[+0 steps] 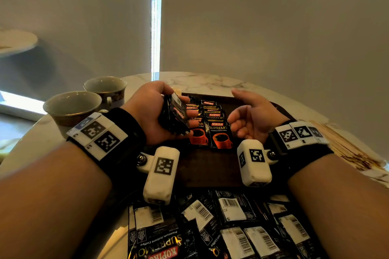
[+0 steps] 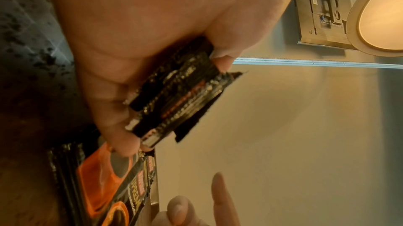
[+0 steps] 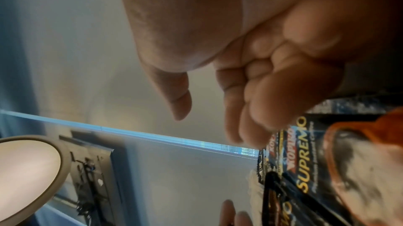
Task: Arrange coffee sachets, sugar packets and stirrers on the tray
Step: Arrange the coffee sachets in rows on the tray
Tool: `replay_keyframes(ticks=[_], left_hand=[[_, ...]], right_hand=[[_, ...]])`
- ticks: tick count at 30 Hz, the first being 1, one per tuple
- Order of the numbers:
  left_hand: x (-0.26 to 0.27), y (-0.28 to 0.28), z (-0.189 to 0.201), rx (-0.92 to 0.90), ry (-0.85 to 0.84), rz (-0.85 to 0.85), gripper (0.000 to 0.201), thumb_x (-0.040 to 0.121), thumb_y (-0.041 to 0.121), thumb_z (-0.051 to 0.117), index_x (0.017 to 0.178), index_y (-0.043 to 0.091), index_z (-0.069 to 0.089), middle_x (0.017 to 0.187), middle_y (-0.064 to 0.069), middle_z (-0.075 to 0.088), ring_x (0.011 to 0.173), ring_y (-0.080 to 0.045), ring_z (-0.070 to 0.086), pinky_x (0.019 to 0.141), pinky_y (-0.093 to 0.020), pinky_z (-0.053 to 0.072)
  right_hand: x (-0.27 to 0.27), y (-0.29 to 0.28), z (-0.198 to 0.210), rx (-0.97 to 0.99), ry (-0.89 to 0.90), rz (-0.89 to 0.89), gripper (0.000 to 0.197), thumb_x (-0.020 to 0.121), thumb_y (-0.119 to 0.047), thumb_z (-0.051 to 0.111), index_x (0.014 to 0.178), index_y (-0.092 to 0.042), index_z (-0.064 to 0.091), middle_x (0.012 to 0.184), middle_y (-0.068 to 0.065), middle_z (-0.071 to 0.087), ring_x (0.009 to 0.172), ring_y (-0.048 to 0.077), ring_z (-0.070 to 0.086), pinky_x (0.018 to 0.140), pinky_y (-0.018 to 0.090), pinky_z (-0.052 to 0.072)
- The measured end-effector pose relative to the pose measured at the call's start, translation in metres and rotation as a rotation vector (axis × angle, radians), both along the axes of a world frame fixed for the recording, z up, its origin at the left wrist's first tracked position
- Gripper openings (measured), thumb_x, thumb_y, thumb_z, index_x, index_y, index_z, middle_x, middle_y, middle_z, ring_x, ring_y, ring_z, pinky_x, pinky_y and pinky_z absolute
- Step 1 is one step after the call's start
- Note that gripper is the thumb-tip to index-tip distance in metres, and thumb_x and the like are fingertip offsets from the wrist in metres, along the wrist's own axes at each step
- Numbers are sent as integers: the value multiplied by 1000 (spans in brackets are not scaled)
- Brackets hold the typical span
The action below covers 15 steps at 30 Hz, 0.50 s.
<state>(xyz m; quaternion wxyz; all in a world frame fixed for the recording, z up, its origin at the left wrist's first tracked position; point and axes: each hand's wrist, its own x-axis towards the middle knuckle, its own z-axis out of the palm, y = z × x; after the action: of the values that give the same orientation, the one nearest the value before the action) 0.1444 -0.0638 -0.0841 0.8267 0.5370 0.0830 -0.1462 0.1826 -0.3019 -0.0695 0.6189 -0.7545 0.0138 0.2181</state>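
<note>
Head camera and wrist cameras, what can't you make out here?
- Sachet stack count: head view, left hand covers it; left wrist view blurred.
- Loose sachets: cut off by the bottom edge.
- Stirrers: blurred, partly behind the right hand's wristband.
- Sugar packets: none identifiable.

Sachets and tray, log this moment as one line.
left hand: grips sachet stack over tray | right hand: empty, fingers loosely curled | sachet rows: on tray | stirrers: beside tray

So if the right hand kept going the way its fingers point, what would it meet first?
Probably the stack of sachets held in the left hand; the right hand is empty and its fingers point at it, though depth is unclear.
</note>
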Motion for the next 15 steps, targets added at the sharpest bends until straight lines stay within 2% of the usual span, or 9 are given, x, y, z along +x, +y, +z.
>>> replay_keyframes(ticks=[5,9,15], left_hand=[[0,-1,1,16,3,-4,42,91,33,36,114,10,63,99,-20,70,92,-41,71,79,-51,54],[-1,-1,2,14,-3,3,45,92,33,37,117,7,64,102,-22,71,91,-44,74,80,-53,54],[-1,-1,3,3,-4,11,45,92,32,36,117,7,64,103,-24,72,91,-47,74,79,-55,53]], right_hand=[[-5,1,5,-33,99,175,78,69,-70,53,70,5,72,63,19,68,40,21,61,40,20,50],[-5,1,4,-46,121,205,84,67,-71,54,82,9,72,76,25,71,46,24,65,43,22,53],[-2,2,1,-62,117,200,88,63,-74,54,86,9,74,84,26,72,57,27,67,51,27,55]])
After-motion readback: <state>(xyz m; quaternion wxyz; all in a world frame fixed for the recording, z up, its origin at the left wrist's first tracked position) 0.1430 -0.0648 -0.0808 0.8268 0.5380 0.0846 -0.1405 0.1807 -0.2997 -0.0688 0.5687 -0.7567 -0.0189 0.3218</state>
